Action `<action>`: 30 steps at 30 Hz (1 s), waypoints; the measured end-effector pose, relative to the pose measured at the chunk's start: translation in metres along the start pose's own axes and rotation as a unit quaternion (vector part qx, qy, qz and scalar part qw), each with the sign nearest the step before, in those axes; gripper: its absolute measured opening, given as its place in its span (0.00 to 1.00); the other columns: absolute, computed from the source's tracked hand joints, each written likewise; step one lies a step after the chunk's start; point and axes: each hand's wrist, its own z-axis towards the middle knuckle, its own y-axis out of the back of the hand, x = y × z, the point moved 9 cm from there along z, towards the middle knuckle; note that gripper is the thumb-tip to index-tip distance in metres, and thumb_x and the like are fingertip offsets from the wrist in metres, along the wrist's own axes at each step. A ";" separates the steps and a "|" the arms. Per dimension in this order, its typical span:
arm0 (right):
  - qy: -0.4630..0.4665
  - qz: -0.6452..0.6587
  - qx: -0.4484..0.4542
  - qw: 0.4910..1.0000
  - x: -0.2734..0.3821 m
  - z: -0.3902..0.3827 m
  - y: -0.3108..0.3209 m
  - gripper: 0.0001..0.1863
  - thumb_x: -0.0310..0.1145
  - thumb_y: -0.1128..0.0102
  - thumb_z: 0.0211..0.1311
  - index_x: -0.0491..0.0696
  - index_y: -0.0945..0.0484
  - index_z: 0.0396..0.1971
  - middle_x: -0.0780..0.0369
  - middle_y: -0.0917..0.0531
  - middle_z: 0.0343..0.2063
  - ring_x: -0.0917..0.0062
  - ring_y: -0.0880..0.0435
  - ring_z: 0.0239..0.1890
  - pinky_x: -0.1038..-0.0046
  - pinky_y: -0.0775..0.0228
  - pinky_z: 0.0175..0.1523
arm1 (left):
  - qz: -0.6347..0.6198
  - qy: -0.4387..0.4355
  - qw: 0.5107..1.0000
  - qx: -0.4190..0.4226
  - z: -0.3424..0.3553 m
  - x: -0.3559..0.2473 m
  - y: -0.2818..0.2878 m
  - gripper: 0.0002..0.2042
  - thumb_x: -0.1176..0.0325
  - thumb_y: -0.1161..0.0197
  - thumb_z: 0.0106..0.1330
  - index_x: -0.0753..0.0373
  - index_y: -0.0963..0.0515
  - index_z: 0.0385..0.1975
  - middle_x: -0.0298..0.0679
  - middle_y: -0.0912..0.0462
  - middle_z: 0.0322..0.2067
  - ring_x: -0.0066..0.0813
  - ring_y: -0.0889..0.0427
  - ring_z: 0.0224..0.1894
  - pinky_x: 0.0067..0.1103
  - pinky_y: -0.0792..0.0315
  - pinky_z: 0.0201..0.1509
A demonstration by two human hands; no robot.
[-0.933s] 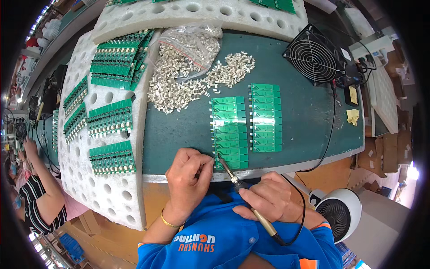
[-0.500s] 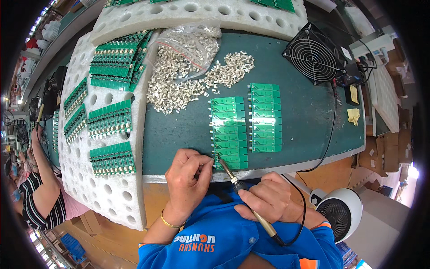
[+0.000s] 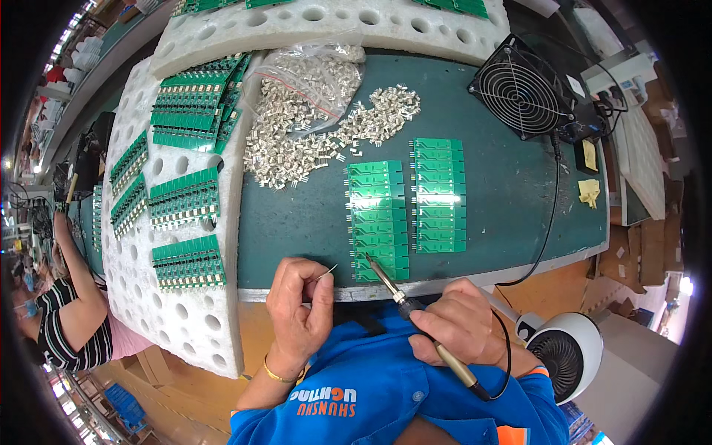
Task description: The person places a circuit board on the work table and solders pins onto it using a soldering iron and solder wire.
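Note:
My right hand [image 3: 457,324] is closed round the handle of a soldering iron [image 3: 389,283]. Its tip points at the lower left part of a green circuit board panel [image 3: 378,215], on or just above it. Thumb and fingers of my left hand [image 3: 300,304] pinch a thin solder wire [image 3: 331,270], whose free end sticks out short of that panel's left edge. A second green panel [image 3: 439,174] lies parallel on the right, with small pins along its left side.
Small white connectors [image 3: 285,152] are heaped behind, partly in a clear bag [image 3: 315,78]. Finished-looking boards [image 3: 184,196] sit on white foam [image 3: 196,341] at left. A black fan [image 3: 519,89] and yellow sponge [image 3: 588,193] are at right. A co-worker [image 3: 74,319] sits far left.
My left hand has drawn back to the left and down, taking the solder wire off the panel. The right hand has shifted slightly right, with the iron's tip still by the panel.

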 end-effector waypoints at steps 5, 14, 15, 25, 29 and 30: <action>-0.017 0.026 -0.024 0.999 -0.007 -0.005 0.004 0.16 0.36 0.28 0.57 0.45 0.19 0.41 0.66 0.21 0.20 0.77 0.24 0.18 0.73 0.35 0.29 | -0.004 -0.011 1.000 -0.001 0.001 -0.006 0.003 0.03 0.81 0.36 0.64 0.68 0.23 0.33 0.41 0.24 0.31 0.26 0.28 0.26 0.20 0.31 0.29; -0.021 0.045 -0.031 0.998 -0.008 -0.007 0.004 0.16 0.32 0.26 0.52 0.45 0.19 0.40 0.65 0.19 0.20 0.75 0.23 0.18 0.72 0.34 0.29 | -0.002 0.047 0.999 -0.022 -0.012 -0.001 0.004 0.04 0.82 0.31 0.60 0.67 0.19 0.29 0.39 0.22 0.26 0.28 0.21 0.27 0.22 0.27 0.31; -0.027 0.044 -0.036 0.998 -0.009 -0.008 0.003 0.16 0.30 0.26 0.50 0.45 0.19 0.40 0.65 0.19 0.20 0.74 0.23 0.18 0.72 0.34 0.29 | 0.018 0.024 0.999 -0.013 -0.012 -0.003 0.002 0.04 0.81 0.31 0.61 0.67 0.20 0.30 0.39 0.21 0.27 0.25 0.20 0.27 0.20 0.25 0.30; -0.033 0.051 -0.045 0.997 -0.009 -0.006 -0.002 0.15 0.27 0.26 0.47 0.44 0.18 0.37 0.64 0.20 0.19 0.73 0.23 0.17 0.71 0.35 0.29 | 0.076 -0.040 0.996 -0.021 -0.009 -0.011 -0.007 0.05 0.81 0.30 0.59 0.67 0.20 0.29 0.39 0.20 0.26 0.25 0.20 0.25 0.20 0.26 0.29; -0.034 0.046 -0.046 0.997 -0.009 -0.004 -0.002 0.14 0.27 0.26 0.47 0.45 0.18 0.36 0.64 0.20 0.19 0.73 0.23 0.17 0.71 0.35 0.28 | 0.078 -0.039 0.996 -0.023 -0.008 -0.011 -0.007 0.05 0.81 0.29 0.58 0.67 0.20 0.28 0.39 0.21 0.25 0.26 0.21 0.25 0.20 0.27 0.29; -0.036 0.045 -0.047 0.997 -0.009 -0.004 -0.003 0.14 0.27 0.26 0.47 0.45 0.18 0.36 0.64 0.20 0.19 0.73 0.23 0.17 0.71 0.35 0.28 | 0.075 -0.040 0.996 -0.024 -0.008 -0.011 -0.008 0.05 0.81 0.29 0.58 0.67 0.20 0.28 0.39 0.21 0.25 0.26 0.21 0.25 0.20 0.28 0.29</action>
